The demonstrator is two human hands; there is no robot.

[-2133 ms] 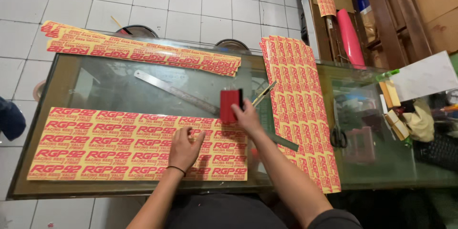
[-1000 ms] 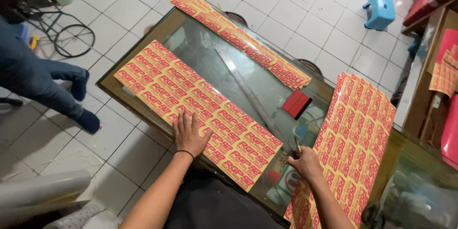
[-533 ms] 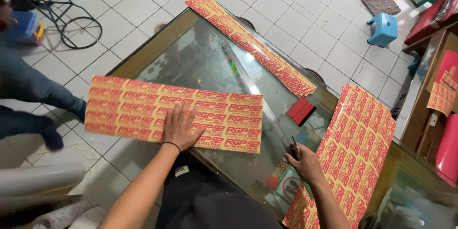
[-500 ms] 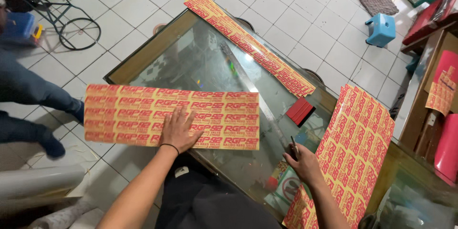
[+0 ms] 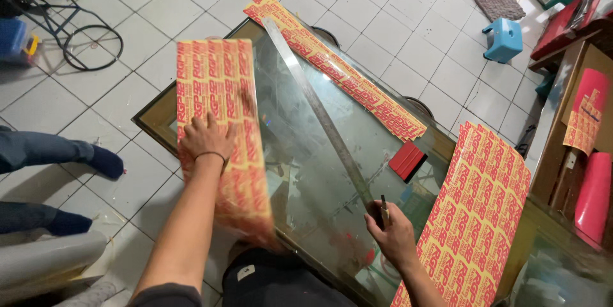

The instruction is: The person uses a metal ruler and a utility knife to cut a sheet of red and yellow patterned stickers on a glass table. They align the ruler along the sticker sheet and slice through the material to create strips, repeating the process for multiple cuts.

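Sticker sheet [image 5: 220,83] near end blurred, under left hand [image 5: 205,138]

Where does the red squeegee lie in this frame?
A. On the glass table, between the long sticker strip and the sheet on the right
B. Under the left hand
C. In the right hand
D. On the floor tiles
A: the red squeegee lies on the glass table, untouched, between the long sticker strip and the sticker sheet on the right.

White tiled floor [image 5: 383,0], blue stool [image 5: 502,38], wooden shelving [image 5: 568,109]
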